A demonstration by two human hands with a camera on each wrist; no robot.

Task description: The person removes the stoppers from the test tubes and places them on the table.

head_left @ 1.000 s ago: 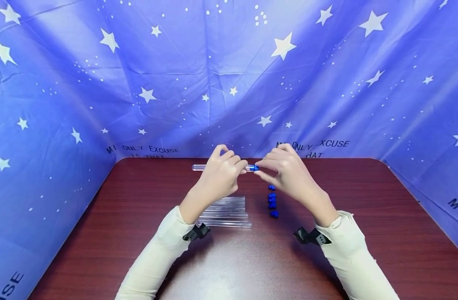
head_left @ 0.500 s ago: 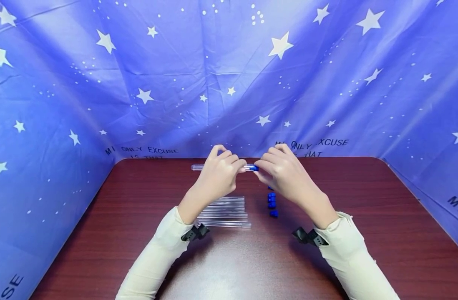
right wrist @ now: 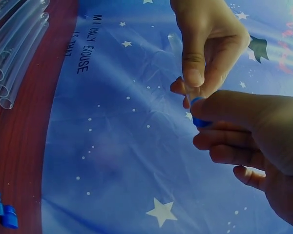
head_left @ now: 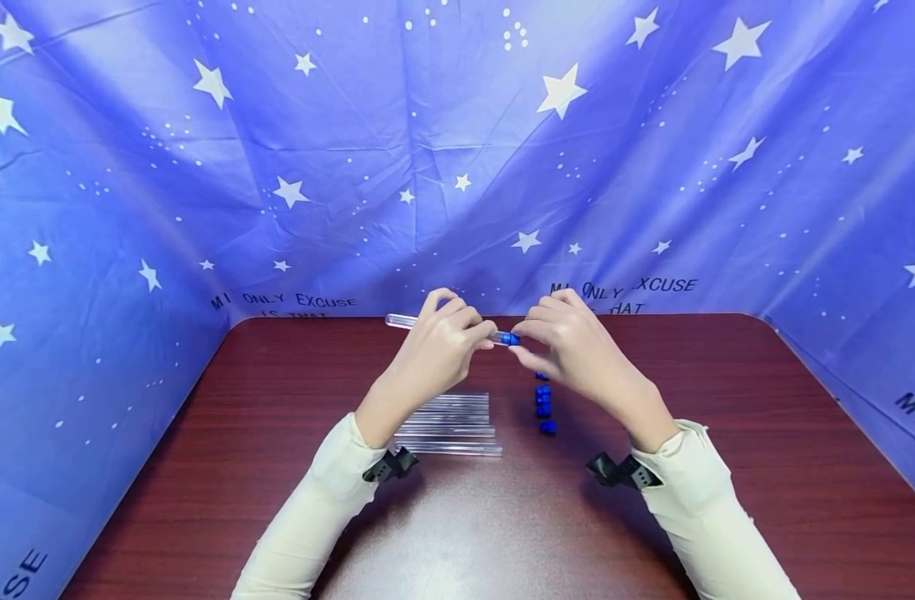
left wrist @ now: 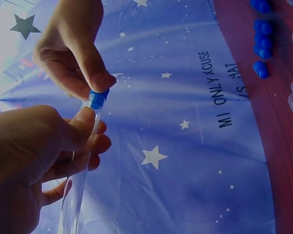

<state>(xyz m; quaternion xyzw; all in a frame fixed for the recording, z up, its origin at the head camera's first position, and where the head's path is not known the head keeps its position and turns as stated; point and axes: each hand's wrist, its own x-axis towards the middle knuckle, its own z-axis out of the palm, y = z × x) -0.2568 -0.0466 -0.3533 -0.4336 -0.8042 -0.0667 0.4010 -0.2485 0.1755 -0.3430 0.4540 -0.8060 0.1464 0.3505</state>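
My left hand point(head_left: 437, 343) pinches a clear test tube point(head_left: 401, 321) between thumb and fingers, above the back of the table. Its rounded end points left and slightly up; the middle is hidden behind the hand. A blue cap point(head_left: 511, 339) sits on the tube's right-hand end. My right hand point(head_left: 577, 343) pinches this cap between thumb and index finger, as the right wrist view shows with the cap point(right wrist: 200, 122) at the fingertips. In the left wrist view, the cap point(left wrist: 97, 100) is seated at the tube mouth, just beyond the left thumb.
Several clear test tubes point(head_left: 453, 421) lie side by side on the dark red wooden table point(head_left: 277, 433), left of centre. To their right, several loose blue caps point(head_left: 543, 400) form a short column. A blue star-printed curtain point(head_left: 367, 150) surrounds the table's back and sides.
The tube has tilted: its rounded end is higher and its capped end slightly lower. My right fingers shifted forward over the cap, then back right a little. The left hand barely moved.
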